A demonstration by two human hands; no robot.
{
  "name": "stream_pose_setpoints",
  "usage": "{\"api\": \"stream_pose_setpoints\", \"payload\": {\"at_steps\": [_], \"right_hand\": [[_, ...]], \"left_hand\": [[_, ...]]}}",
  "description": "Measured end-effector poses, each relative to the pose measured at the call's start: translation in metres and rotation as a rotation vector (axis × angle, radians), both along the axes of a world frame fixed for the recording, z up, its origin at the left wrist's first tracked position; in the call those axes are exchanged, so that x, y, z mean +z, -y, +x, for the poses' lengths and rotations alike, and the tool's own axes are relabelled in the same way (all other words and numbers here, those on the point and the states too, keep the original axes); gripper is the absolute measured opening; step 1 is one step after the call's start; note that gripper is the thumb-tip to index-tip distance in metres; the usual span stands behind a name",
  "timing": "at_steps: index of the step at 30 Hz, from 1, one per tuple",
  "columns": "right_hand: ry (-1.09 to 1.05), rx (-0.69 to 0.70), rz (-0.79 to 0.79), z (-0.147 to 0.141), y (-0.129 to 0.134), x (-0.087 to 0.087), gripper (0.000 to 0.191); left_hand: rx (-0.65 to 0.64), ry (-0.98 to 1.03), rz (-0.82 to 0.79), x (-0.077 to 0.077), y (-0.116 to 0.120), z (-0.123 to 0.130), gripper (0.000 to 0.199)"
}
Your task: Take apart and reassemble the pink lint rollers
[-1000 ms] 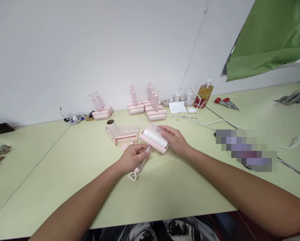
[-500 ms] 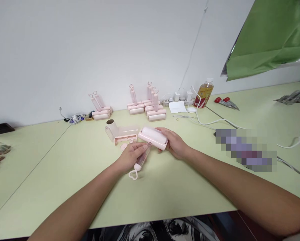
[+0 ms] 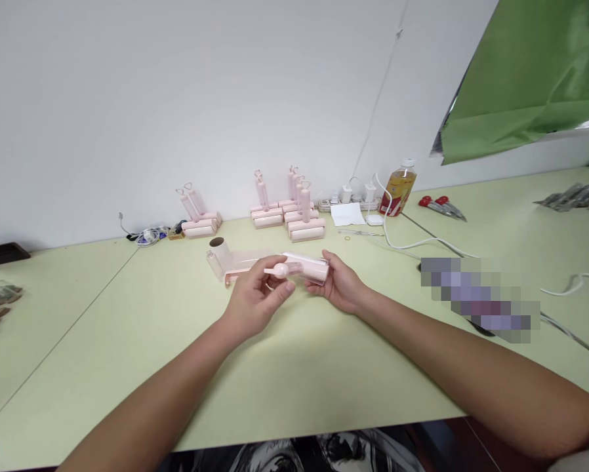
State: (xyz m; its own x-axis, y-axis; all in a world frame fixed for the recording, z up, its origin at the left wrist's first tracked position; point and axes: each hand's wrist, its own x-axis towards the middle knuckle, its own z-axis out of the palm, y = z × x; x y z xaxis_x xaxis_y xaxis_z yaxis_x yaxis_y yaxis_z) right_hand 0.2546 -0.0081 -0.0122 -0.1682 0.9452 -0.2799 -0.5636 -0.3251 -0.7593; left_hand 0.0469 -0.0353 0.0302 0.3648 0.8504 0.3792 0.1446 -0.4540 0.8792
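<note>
Over the middle of the green table, my right hand (image 3: 342,282) grips the right end of a pink roller head (image 3: 314,269). A clear-and-pink handle (image 3: 281,269) meets the roller's front side, its pink end pointing left toward me. Curled around that end is my left hand (image 3: 255,295), thumb and fingers on either side of the handle. Behind the left hand lie a white sheet roll (image 3: 219,246), a clear handle (image 3: 214,264) and a pink case part (image 3: 230,276), which the hand partly hides.
Assembled pink rollers (image 3: 307,228) stand along the wall, with more at the left (image 3: 199,227). A bottle (image 3: 399,188), power strip (image 3: 356,204), white cable (image 3: 425,237) and red-handled tools (image 3: 442,208) are at the right. A pixelated object (image 3: 481,298) lies near my right forearm.
The handle has swung up from pointing down toward me and now lines up with the roller's side. The roller has tilted, and my left hand has shifted to the handle's end.
</note>
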Motion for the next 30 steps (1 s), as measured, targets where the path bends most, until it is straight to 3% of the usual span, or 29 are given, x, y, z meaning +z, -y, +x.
{"api": "stream_pose_setpoints", "payload": {"at_steps": [5,9,13,19,22,25,30], "right_hand": [[-0.047,0.108,0.073,-0.001,0.002,0.000,0.051],[-0.088,0.157,0.118,0.000,0.002,0.001,0.057],[-0.085,0.148,0.103,0.002,0.002,0.001,0.050],[-0.002,0.165,0.100,0.001,0.002,-0.004,0.040],[0.031,0.170,0.116,-0.002,0.003,-0.006,0.036],[0.060,0.168,0.138,-0.003,0.005,-0.007,0.033],[0.086,0.182,0.174,-0.004,0.005,-0.009,0.027]], "left_hand": [[0.109,-0.061,0.126,0.025,-0.011,0.004,0.033],[0.134,-0.050,0.102,0.060,-0.025,0.004,0.029],[0.204,-0.016,0.089,0.095,-0.046,0.000,0.029],[0.442,-0.022,0.189,0.154,-0.093,-0.036,0.021],[0.582,-0.123,0.185,0.174,-0.116,-0.062,0.020],[0.709,-0.239,0.120,0.173,-0.138,-0.083,0.020],[0.778,-0.392,-0.031,0.130,-0.173,-0.109,0.014]]}}
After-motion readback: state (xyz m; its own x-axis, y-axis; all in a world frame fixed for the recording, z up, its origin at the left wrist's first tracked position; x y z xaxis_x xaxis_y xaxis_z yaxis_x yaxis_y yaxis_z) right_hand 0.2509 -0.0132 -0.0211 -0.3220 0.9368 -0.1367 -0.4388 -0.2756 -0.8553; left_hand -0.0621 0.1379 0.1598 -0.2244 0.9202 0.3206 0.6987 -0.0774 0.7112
